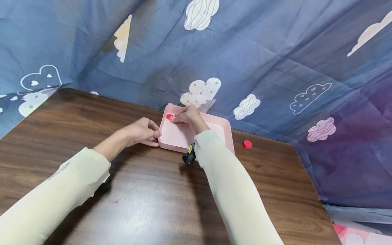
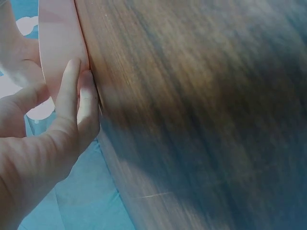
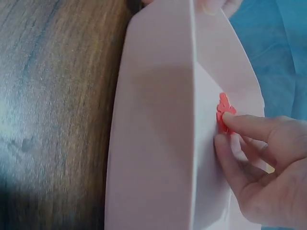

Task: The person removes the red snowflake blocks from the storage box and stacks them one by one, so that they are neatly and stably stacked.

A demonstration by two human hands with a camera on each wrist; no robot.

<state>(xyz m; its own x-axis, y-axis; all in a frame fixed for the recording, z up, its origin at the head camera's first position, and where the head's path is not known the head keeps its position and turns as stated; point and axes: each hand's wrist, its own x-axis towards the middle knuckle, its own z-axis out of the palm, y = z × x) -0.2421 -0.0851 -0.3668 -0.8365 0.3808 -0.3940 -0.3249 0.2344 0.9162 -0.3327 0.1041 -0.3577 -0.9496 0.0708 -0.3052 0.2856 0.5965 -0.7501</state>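
A shallow pink tray (image 1: 177, 148) sits near the table's back edge. At its left end my left hand (image 1: 143, 132) grips the wall, thumb at the rim and fingers (image 2: 72, 96) along the outside. My right hand (image 1: 189, 115) reaches inside the tray's far left part. Between thumb and forefinger it pinches a small red flower-shaped piece (image 3: 224, 115), low by the tray floor. Red (image 1: 169, 117) also shows just left of those fingertips; whether it is a separate piece I cannot tell. Fingers partly cover the pinched piece.
Another red flower-shaped piece (image 1: 247, 144) lies on the brown wooden table (image 1: 147, 197), to the right of the tray. Behind the table hangs a blue cloth (image 1: 147, 51) with cloud prints. A black wrist camera (image 1: 189, 154) is strapped under the right sleeve.
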